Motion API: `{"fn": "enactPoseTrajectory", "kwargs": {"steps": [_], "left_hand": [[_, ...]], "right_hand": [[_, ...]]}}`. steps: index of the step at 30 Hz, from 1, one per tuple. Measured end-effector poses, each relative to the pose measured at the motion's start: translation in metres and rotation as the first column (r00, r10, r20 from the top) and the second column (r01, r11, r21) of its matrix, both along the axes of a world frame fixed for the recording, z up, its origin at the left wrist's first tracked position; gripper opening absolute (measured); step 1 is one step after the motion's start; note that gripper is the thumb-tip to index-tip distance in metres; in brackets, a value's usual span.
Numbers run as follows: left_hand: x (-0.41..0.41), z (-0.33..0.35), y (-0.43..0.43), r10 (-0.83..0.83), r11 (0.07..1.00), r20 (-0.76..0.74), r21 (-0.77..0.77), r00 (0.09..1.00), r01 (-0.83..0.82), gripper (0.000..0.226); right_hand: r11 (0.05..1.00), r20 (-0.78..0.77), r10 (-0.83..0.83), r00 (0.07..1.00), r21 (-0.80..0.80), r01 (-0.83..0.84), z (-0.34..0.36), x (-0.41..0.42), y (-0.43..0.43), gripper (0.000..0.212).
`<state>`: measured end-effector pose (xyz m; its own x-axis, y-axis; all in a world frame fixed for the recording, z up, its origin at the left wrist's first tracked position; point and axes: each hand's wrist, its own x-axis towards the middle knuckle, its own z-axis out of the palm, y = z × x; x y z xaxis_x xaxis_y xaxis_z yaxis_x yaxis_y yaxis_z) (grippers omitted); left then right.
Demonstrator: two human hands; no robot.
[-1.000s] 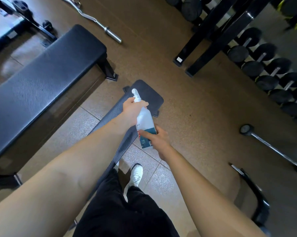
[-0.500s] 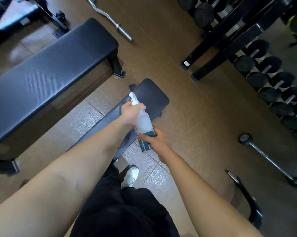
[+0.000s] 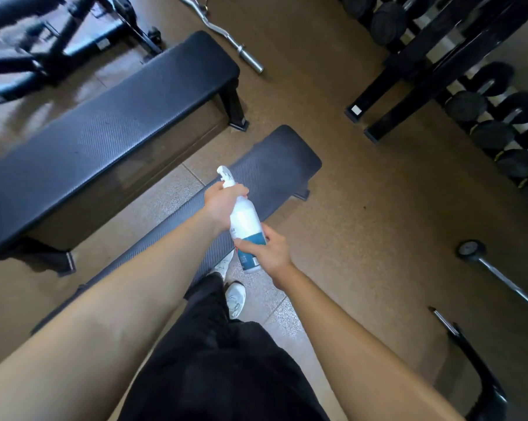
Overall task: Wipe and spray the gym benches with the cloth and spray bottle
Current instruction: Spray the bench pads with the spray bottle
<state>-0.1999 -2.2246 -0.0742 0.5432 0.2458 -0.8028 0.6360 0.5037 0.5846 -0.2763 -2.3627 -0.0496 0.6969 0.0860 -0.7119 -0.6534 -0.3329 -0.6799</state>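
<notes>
Since the frame of half a second ago the hands have hardly moved. Only the view has swung a little, so the benches now lie somewhat more to the right.

The spray bottle (image 3: pixel 244 220) is white with a teal label low on it. It is held in the air, tilted, with its white spray head pointing to the far left. It hangs over the right edge of the narrow bench (image 3: pixel 274 165).

The left grip (image 3: pixel 221 205) is curled round the bottle's neck, just under the spray head. The right grip (image 3: pixel 270 252) is wrapped round the lower part, and its thumb lies across the teal label.

The narrow bench is dark and ribbed. It runs from the near left under my left forearm to its rounded end at the far right of the hands. To its left stands a wider black bench (image 3: pixel 120 132), well apart from it and parallel to it.

Below the hands I see black trousers (image 3: pixel 220 360) and a white shoe (image 3: pixel 236 299) on the grey tiles.

Farther out, a bent chrome bar (image 3: pixel 226 34) lies on the brown floor (image 3: pixel 362 238) beyond the wide bench. A black rack (image 3: pixel 408 71) with dumbbells (image 3: pixel 493 135) fills the far right. A straight bar (image 3: pixel 499 278) lies on the floor at the right.
</notes>
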Motion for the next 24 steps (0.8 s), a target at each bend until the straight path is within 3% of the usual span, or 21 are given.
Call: {"fn": "enactPoseTrajectory", "kwargs": {"steps": [3, 9, 14, 19, 24], "left_hand": [[-0.029, 0.005, 0.01, -0.032, 0.999, 0.049, -0.022, 0.998, 0.033, 0.021], [-0.076, 0.016, 0.028, -0.057, 0.998, -0.022, -0.028, 0.998, 0.057, 0.016], [-0.106, 0.014, 0.05, -0.021, 0.996, 0.027, -0.092, 0.999, 0.024, 0.027], [-0.135, 0.012, 0.086, -0.032, 0.998, -0.04, -0.047, 0.999, 0.03, 0.019], [-0.175, 0.008, 0.125, -0.095, 0.991, 0.019, -0.088, 0.995, 0.096, 0.024]], "right_hand": [[0.998, -0.017, -0.034, 0.999, 0.058, 0.035, 0.005, -0.032, 0.011, 0.035], [0.999, 0.019, 0.023, 1.0, 0.04, -0.024, 0.007, -0.079, 0.024, 0.046], [1.0, 0.025, 0.011, 1.0, 0.016, -0.012, 0.009, -0.107, 0.048, 0.045], [0.999, 0.034, 0.032, 0.999, -0.019, -0.031, 0.01, -0.142, 0.088, 0.056], [0.999, -0.004, -0.053, 0.999, 0.002, 0.053, 0.014, -0.185, 0.127, 0.047]]}}
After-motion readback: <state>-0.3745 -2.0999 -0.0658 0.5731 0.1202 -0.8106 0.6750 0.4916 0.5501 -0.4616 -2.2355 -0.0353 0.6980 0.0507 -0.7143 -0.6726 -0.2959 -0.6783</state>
